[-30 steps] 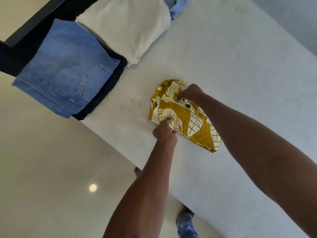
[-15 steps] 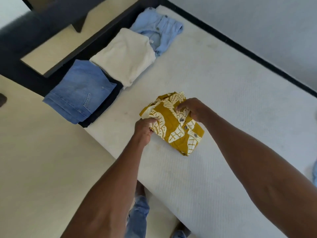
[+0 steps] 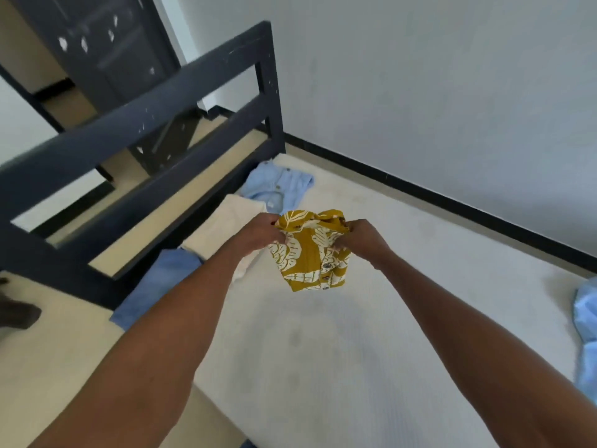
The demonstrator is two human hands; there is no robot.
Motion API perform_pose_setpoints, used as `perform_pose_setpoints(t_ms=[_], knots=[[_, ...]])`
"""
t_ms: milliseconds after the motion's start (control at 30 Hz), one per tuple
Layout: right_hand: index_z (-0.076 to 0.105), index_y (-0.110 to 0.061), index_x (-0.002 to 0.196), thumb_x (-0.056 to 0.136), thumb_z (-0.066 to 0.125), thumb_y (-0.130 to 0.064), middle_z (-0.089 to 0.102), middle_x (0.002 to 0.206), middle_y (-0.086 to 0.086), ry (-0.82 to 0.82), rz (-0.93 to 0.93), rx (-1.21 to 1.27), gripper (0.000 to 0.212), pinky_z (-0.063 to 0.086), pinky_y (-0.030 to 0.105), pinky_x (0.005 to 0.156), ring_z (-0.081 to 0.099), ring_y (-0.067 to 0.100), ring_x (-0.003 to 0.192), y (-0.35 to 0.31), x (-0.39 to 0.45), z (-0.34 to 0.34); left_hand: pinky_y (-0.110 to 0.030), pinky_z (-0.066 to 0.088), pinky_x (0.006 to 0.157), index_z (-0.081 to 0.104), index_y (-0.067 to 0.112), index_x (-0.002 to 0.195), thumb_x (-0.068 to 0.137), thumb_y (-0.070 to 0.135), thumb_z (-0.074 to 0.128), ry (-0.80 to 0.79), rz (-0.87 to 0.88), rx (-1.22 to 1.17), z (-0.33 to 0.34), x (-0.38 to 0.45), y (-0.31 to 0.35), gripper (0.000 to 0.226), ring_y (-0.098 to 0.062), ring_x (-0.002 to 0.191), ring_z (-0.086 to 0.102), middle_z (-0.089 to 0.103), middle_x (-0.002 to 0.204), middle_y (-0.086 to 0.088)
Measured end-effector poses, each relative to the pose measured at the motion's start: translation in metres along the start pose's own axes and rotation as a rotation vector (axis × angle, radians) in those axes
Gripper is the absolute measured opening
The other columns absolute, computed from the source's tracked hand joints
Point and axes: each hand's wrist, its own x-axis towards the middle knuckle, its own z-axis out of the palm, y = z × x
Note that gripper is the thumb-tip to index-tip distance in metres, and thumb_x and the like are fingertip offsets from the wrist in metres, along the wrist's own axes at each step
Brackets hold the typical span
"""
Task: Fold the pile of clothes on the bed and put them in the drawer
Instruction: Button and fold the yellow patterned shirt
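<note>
Now the left hand [image 3: 258,232] and right hand [image 3: 360,239] both pinch the folded mustard shirt [image 3: 310,253], held above the bed [image 3: 420,286] (beside the folded stack); next, likely carrying it flat toward the drawer.

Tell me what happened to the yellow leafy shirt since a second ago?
Both hands, left hand and right hand, lifted the folded mustard-yellow leaf-print shirt off the white mattress; it now hangs from their grip. The folded clothes by the bedframe stayed put.
</note>
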Motion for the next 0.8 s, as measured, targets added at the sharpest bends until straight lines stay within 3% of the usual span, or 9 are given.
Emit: perform_pose_setpoints(t_ms=[67,133,200,267,400,500,600,700,800], knots=[[0.068,-0.009,0.104,0.074,0.072,-0.01,0.069,0.096,0.008,0.059,-0.038,-0.1,0.03,0.056,0.035,0.073,0.066,0.026,0.087,-0.016,0.031,0.002,-0.03,0.05,0.075,0.07,0.008,0.09,0.074,-0.001,0.073,-0.003,0.06,0.275,-0.025,0.045,0.007,0.019,-0.023,0.082,0.065,0.07,0.089,-0.008],[0.069,-0.012,0.101,0.077,0.066,-0.009,0.07,0.095,0.008,0.138,-0.031,-0.166,0.024,0.06,0.041,0.077,0.067,0.025,0.083,-0.033,0.071,0.007,-0.037,0.052,0.079,0.071,0.004,0.097,0.079,0.007,0.072,-0.002,0.105,0.476,-0.046,0.094,0.015,0.018,-0.027,0.091,0.066,0.071,0.095,-0.01],[0.071,-0.01,0.096,0.08,0.06,-0.008,0.07,0.088,0.008,0.211,-0.018,-0.183,0.02,0.06,0.038,0.072,0.066,0.024,0.076,-0.046,0.108,0.013,-0.04,0.053,0.084,0.07,0.005,0.104,0.087,0.015,0.069,0.057,0.147,0.599,-0.062,0.134,0.025,0.02,-0.029,0.097,0.065,0.07,0.103,-0.009],[0.071,-0.009,0.095,0.082,0.053,-0.005,0.069,0.084,0.007,0.295,-0.006,-0.154,0.022,0.055,0.034,0.065,0.064,0.023,0.071,-0.065,0.151,0.019,-0.039,0.053,0.083,0.071,0.007,0.102,0.09,0.014,0.064,0.141,0.239,0.636,-0.085,0.177,0.034,0.016,-0.029,0.096,0.065,0.07,0.102,-0.01],[0.07,-0.012,0.09,0.077,0.049,-0.001,0.065,0.092,0.008,0.479,-0.086,-0.135,0.027,0.047,0.032,0.061,0.064,0.028,0.077,-0.107,0.23,0.026,-0.04,0.05,0.071,0.061,0.016,0.075,0.086,0.005,0.058,0.3,0.402,0.673,-0.145,0.247,0.044,0.016,-0.032,0.085,0.064,0.067,0.085,-0.012],[0.066,-0.01,0.099,0.078,0.049,0.001,0.051,0.107,0.007,0.597,-0.2,-0.178,0.029,0.045,0.034,0.066,0.053,0.027,0.077,-0.14,0.266,0.036,-0.041,0.05,0.073,0.07,0.012,0.094,0.084,0.0,0.058,0.44,0.536,0.682,-0.186,0.279,0.049,0.019,-0.033,0.09,0.06,0.065,0.095,-0.015],[0.062,-0.005,0.1,0.082,0.05,0.003,0.049,0.112,0.014,0.675,-0.267,-0.275,0.023,0.04,0.035,0.06,0.052,0.033,0.074,-0.158,0.291,0.06,-0.037,0.044,0.076,0.071,0.007,0.098,0.083,-0.001,0.063,0.511,0.702,0.707,-0.214,0.295,0.037,0.019,-0.03,0.096,0.059,0.068,0.098,-0.014],[0.061,-0.004,0.108,0.085,0.053,0.001,0.049,0.12,0.018,0.61,-0.259,-0.401,0.025,0.04,0.037,0.063,0.057,0.039,0.089,-0.143,0.316,0.101,-0.043,0.048,0.081,0.07,0.006,0.099,0.079,-0.004,0.067,0.48,0.734,0.85,-0.224,0.316,-0.01,0.022,-0.031,0.099,0.061,0.07,0.101,-0.012],[0.056,-0.012,0.131,0.089,0.058,-0.009,0.039,0.141,0.017,0.302,-0.156,-0.589,0.042,0.04,0.042,0.095,0.044,0.038,0.124,-0.109,0.327,0.151,-0.041,0.044,0.095,0.063,0.015,0.118,0.087,0.012,0.064,0.308,0.407,1.142,-0.213,0.322,-0.075,0.031,-0.028,0.123,0.049,0.055,0.13,-0.009]])
